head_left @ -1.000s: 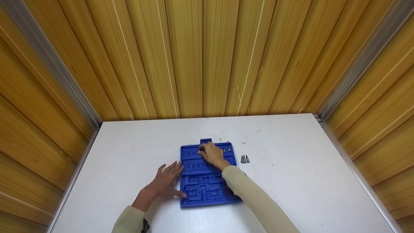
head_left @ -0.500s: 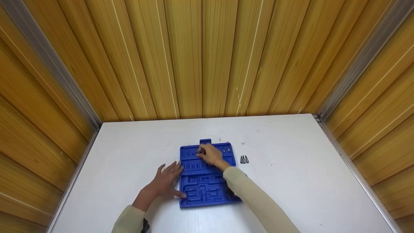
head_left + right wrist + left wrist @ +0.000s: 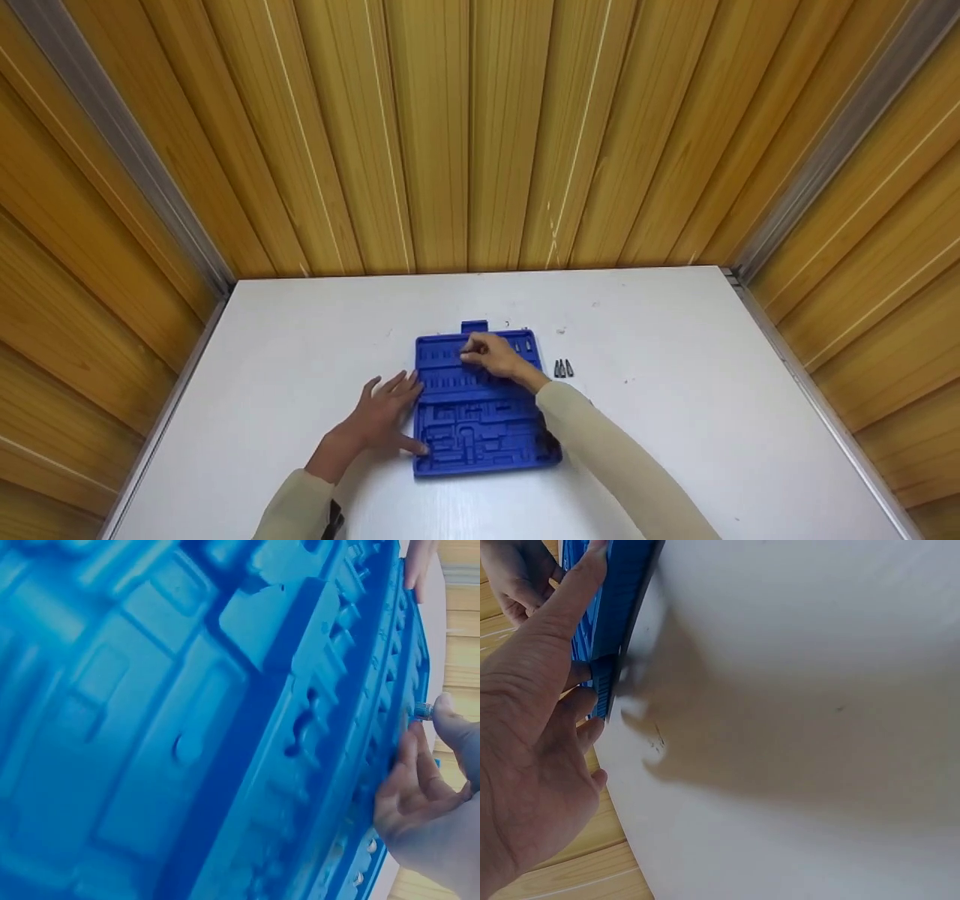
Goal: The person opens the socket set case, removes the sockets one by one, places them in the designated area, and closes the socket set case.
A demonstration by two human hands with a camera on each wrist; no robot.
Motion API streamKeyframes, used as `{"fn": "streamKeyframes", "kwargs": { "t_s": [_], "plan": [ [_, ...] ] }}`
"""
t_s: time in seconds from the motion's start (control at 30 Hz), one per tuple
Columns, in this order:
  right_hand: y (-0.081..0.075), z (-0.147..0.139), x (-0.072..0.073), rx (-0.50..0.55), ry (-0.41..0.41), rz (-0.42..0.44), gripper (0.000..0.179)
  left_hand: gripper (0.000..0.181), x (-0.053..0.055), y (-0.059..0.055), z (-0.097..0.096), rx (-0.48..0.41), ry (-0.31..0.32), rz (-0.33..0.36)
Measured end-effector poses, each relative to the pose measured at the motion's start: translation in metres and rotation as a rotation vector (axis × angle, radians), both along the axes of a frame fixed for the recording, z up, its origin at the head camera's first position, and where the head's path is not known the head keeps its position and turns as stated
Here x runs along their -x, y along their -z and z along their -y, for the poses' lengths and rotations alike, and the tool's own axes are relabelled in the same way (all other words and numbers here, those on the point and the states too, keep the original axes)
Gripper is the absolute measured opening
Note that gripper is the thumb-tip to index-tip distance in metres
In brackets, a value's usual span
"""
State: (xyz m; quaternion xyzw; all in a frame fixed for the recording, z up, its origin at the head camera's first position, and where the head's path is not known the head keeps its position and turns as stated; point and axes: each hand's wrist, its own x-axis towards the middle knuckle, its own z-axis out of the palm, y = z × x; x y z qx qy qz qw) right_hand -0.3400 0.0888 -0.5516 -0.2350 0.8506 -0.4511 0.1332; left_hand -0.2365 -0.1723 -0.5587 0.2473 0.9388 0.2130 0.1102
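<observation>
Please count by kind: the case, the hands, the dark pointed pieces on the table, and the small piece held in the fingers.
Blue case: 1
Left hand and right hand: 2
Dark pointed pieces on the table: 3
Small held piece: 1
Total: 7

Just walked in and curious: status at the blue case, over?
Left hand touching blue case. Right hand pinching small metal piece at its far half. Three dark pieces alongside; nothing visibly blocking.

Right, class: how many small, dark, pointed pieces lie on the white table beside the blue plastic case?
3: left piece, middle piece and right piece, close together, right of the case. The beige right sleeve could hide more.
</observation>
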Motion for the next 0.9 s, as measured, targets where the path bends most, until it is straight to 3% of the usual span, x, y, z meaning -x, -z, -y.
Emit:
{"fn": "streamKeyframes", "kwargs": {
  "t_s": [0.3, 0.63, 0.9],
  "plan": [
    [-0.012, -0.028, -0.009, 0.045, 0.042, 0.2, 0.017, 0.116, -0.002, -0.002, 0.0, -0.005, -0.012, 0.018],
    [-0.024, -0.067, -0.019, -0.026, 0.044, 0.176, 0.034, 0.117, -0.002, -0.008, 0.0, -0.007, -0.015, 0.027],
    [-0.027, -0.101, -0.024, -0.027, 0.052, 0.181, 0.036, 0.117, -0.003, -0.004, 0.0, -0.005, -0.013, 0.038]
  ]
}}
